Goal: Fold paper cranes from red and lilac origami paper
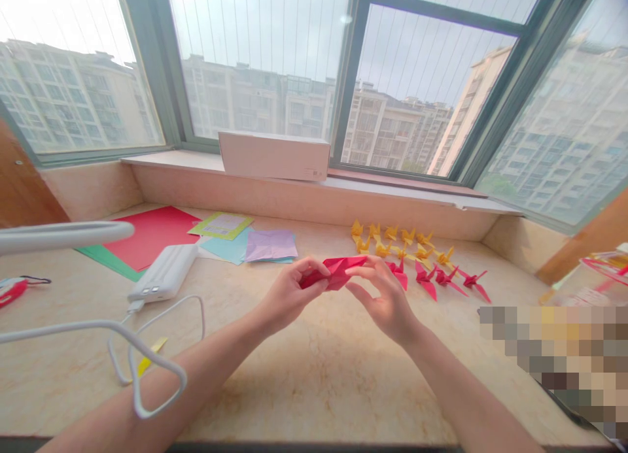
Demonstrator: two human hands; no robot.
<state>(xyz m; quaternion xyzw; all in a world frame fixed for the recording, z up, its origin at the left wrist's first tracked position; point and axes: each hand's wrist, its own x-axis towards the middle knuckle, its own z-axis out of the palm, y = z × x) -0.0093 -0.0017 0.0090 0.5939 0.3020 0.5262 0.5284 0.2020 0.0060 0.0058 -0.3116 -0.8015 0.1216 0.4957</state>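
A piece of red folded paper (337,271) is held up above the middle of the counter. My left hand (300,284) pinches its left end between thumb and fingers. At its right end are the fingers of my right hand (385,296), curled over the edge, with the thumb just below. Right behind that hand stand several red paper cranes (445,278), one partly covered by it. Farther back, yellow paper cranes (391,233) are set out in two rows.
Left of my hands lie a purple paper sheet (269,245), a red sheet (152,234) and a white power bank (164,272). Its white cable (147,348) loops near my left forearm. A white box (275,156) sits on the windowsill. A clear plastic container (596,280) stands at right.
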